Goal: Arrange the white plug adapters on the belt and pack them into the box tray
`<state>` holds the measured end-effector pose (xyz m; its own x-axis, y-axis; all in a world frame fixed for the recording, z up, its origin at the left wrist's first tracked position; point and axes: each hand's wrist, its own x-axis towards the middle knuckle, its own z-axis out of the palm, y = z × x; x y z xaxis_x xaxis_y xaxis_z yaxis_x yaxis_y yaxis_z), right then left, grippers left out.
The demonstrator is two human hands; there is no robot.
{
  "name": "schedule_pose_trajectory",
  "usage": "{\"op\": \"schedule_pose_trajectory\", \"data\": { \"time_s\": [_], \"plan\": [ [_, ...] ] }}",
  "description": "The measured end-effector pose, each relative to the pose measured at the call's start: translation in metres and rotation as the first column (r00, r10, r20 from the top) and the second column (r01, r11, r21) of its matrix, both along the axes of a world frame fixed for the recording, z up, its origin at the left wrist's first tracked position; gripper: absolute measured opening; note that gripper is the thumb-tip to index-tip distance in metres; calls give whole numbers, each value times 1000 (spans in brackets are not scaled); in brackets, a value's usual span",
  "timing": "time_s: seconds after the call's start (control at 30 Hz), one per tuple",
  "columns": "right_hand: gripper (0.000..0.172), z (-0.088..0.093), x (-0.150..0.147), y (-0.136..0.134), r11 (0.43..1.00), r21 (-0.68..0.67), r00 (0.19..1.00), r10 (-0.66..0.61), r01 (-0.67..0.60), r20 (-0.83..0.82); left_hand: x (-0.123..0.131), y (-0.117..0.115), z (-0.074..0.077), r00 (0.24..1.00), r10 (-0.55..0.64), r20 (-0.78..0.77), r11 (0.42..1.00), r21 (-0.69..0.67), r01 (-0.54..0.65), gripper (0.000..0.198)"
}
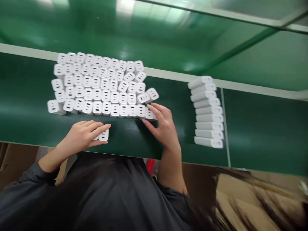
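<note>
Adapters (97, 94), white, mostly in ragged rows, upper left of frame; only nine in column (208, 118) at right of bench (29, 122). Left hand (83, 134), lower left: fingers closed round two adapters (103, 135). Right hand (163, 126), mid-frame: fingers about front row's end adapter (149, 113); grip, can't tell.

Tan cardboard (231, 192) near a green worktop (264, 134)

Below the white adapter array (97, 94), the left grip (83, 134) covers parts of at least two adapters (104, 136). At the array's lower right corner, the right grip (165, 125) partly hides an end adapter (149, 114). Beyond both array ends, the counter (262, 134) runs out of view. Well right of and below the array, cardboard (237, 192) is blurred and cut off.
</note>
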<state>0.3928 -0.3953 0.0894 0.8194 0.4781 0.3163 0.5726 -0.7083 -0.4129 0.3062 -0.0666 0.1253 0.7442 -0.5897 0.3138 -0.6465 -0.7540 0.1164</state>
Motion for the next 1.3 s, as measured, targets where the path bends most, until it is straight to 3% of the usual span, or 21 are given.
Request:
{"op": "schedule_pose_trajectory", "data": {
  "time_s": [0.1,0.2,0.3,0.4,0.5,0.63,0.77,0.87,0.97,1.07,1.17,1.3],
  "plan": [
    [48,-5,-4,0,998,67,999,-13,10,31,-20,30,7,988,157,-8,987,-10,-157,46],
    [49,-8,-3,-3,994,105,1000,12,-14,26,-44,75,15,945,326,-14,943,69,-325,48],
    [50,-11,-1,-6,993,111,1000,25,-26,4,-62,123,21,860,508,-40,858,109,-502,46],
    [55,-12,1,-7,994,104,1000,29,-29,-6,-65,164,22,756,645,-109,763,57,-643,52],
    [62,-12,1,-6,994,102,999,36,-35,-7,-58,190,19,706,674,-218,729,39,-684,64],
    [61,-10,1,-5,995,89,999,37,-35,-19,-51,203,22,765,598,-239,800,121,-587,66],
    [62,-7,1,-4,998,63,999,18,-15,-38,-46,184,32,846,533,26,837,132,-531,65],
    [64,-4,1,-2,999,39,999,30,-29,-28,-34,139,31,900,417,126,898,97,-430,68],
    [65,0,3,0,999,10,999,50,-50,-22,-14,83,22,971,226,70,967,102,-233,69],
    [64,4,4,-1,997,-24,997,69,-69,-22,9,38,15,995,95,19,986,136,-96,63],
    [63,9,5,-2,995,-50,996,88,-89,-20,32,13,11,999,29,-13,985,173,-26,60],
    [59,16,8,1,986,-76,989,150,-149,7,51,-3,4,999,-39,-22,976,215,43,58]
  ]
}}
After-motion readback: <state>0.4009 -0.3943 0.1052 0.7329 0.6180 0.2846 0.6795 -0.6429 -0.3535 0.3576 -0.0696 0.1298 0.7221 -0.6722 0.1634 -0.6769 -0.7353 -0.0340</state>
